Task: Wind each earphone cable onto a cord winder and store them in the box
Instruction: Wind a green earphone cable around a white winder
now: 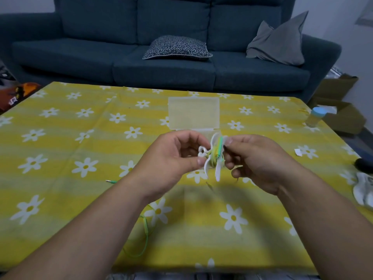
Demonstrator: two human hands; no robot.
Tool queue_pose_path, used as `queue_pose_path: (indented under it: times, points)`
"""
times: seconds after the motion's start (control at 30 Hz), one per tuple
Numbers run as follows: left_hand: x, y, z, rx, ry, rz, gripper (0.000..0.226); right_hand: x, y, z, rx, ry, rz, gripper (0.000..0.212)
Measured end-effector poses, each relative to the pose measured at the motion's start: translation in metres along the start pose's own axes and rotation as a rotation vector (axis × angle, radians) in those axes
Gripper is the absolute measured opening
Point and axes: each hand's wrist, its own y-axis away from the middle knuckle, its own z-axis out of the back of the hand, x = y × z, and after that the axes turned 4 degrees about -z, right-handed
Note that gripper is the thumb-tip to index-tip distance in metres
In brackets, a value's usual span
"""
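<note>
Well above the desk [60, 138], both grips hold the white cord winder [217, 158] between them. The right grip [256, 162] pinches its upper edge with thumb and fingertips. The left grip [179, 156] is closed on its other side, I think to steady it while the green cable [146, 235] goes round the middle. Part of the cable is wound; the rest lies loose on the desk under the left forearm, with the plug [110, 181] further left. The box [193, 112] stands open just behind the hands, near and with a free way to it. The loose loop lies close to the near desk edge, so it could slide off.
</note>
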Motion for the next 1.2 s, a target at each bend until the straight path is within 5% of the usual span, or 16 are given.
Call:
queue_pose_path:
  times: [0.3, 0.53, 0.87, 1.2]
  points:
    - [-0.001, -0.007, 0.008, -0.319, 0.160, -0.002, 0.023, -0.014, 0.002, -0.026, 0.115, 0.398, 0.045, 0.041]
    - [0.005, -0.006, 0.015, -0.404, -0.303, -0.022, 0.024, -0.002, 0.010, -0.025, 0.093, 0.510, 0.232, 0.037]
    - [0.003, -0.002, 0.008, -0.223, -0.814, -0.097, 0.024, 0.008, 0.014, -0.013, 0.006, 0.305, 0.319, 0.030]
    - [-0.001, 0.001, -0.007, -0.013, -0.868, -0.152, 0.024, 0.011, 0.007, -0.003, -0.245, 0.202, 0.391, 0.029]
